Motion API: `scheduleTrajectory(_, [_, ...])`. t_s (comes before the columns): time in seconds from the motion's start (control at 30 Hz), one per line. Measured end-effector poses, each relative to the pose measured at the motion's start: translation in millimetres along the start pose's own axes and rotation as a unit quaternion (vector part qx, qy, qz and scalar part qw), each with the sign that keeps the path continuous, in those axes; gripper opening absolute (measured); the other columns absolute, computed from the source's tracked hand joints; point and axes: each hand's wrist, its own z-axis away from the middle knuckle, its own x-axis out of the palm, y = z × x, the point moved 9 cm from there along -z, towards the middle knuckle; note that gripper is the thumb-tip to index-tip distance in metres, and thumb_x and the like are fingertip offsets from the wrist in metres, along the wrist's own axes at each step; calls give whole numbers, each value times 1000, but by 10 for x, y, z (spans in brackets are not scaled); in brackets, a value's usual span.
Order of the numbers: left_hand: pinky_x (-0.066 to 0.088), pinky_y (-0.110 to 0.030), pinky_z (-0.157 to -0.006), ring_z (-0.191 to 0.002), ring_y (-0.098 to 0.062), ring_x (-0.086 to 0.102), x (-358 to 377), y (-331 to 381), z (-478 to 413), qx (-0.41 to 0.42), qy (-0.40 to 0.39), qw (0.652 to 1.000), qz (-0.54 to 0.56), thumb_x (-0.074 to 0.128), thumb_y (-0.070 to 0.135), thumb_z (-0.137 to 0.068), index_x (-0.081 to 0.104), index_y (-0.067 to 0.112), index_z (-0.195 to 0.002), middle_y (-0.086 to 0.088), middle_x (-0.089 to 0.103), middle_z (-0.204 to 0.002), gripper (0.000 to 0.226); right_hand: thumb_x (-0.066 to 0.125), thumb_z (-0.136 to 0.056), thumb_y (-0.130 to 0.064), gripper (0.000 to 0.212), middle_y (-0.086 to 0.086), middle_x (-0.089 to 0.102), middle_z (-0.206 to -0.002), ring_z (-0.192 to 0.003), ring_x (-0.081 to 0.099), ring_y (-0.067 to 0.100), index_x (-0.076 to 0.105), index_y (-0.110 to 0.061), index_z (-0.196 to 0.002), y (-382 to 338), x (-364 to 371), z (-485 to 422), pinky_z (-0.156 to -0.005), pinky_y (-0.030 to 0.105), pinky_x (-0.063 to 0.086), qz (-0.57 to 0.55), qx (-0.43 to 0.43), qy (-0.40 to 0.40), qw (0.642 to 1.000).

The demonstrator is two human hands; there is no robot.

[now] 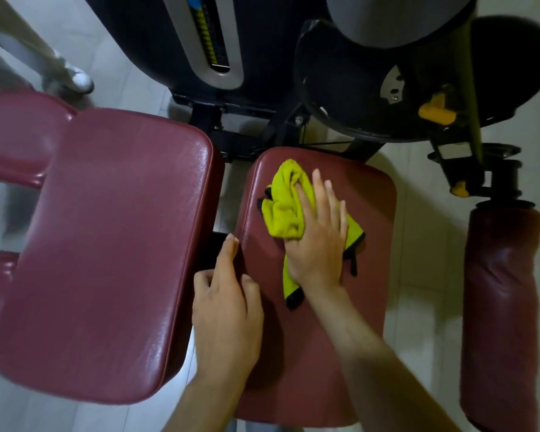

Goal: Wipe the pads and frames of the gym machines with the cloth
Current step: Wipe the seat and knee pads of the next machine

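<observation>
A crumpled yellow cloth with black trim lies on the dark red seat pad of a gym machine. My right hand presses flat on the cloth, fingers straight and spread. My left hand rests on the left edge of the same pad, fingers loosely bent over the rim. A larger red back pad lies to the left, separated by a narrow gap. A red roller pad stands at the right.
The black machine frame and a round black housing with a yellow adjustment knob sit beyond the pads. A weight-stack cover with a yellow scale is at the top. Pale tiled floor surrounds everything.
</observation>
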Motion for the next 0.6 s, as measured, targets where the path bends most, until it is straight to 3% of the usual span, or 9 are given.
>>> scheduleTrajectory(0.13, [45, -37, -79, -92, -8, 45, 41, 70, 27, 5, 21, 1000, 7, 44, 26, -100, 19, 45, -158, 6, 51, -114, 66, 43, -83, -33, 75, -3, 19, -171, -158, 17, 23, 36, -30, -157, 258, -46, -470, -126, 53, 17, -7, -25, 7, 1000])
scheduleTrajectory(0.2, [48, -45, -89, -103, -9, 38, 75, 126, 31, 21, 23, 1000, 0, 43, 25, -99, 18, 38, -160, 10, 56, -123, 67, 51, -82, -29, 78, -2, 23, -170, -155, 22, 25, 36, -30, -158, 386, -72, -607, -125, 52, 20, -13, -8, 19, 1000])
scheduleTrajectory(0.3, [47, -49, -90, -108, -12, 37, 91, 146, 52, 30, 13, 999, 4, 43, 25, -100, 19, 33, -161, 13, 58, -120, 67, 62, -83, -26, 80, -3, 24, -170, -156, 21, 24, 35, -30, -159, 476, -94, -583, -126, 51, 19, -14, 45, 38, 998])
scheduleTrajectory(0.4, [43, -44, -85, -106, -15, 36, 85, 127, 90, 31, -9, 999, 5, 43, 23, -99, 19, 35, -161, 7, 58, -119, 68, 64, -80, -22, 82, -3, 19, -171, -159, 12, 22, 38, -30, -158, 410, -116, -196, -128, 49, 12, -24, 71, 55, 996])
scheduleTrajectory(0.5, [34, -36, -81, -102, -16, 36, 60, 131, 65, 63, -37, 997, 1, 42, 24, -98, 24, 34, -161, 0, 59, -131, 66, 64, -78, -18, 84, -5, 12, -173, -160, 5, 20, 38, -31, -157, 317, -101, 485, -129, 50, 11, -26, 86, 42, 995])
scheduleTrajectory(0.6, [44, -39, -82, -96, -28, 55, -45, 45, -42, 103, -66, 992, 12, 42, 30, -95, 40, 30, -155, -10, 68, -123, 60, 52, -88, -27, 68, -4, 15, -172, -159, 8, 20, 42, -32, -155, 199, -123, 1283, -127, 51, 14, -28, 88, 57, 994])
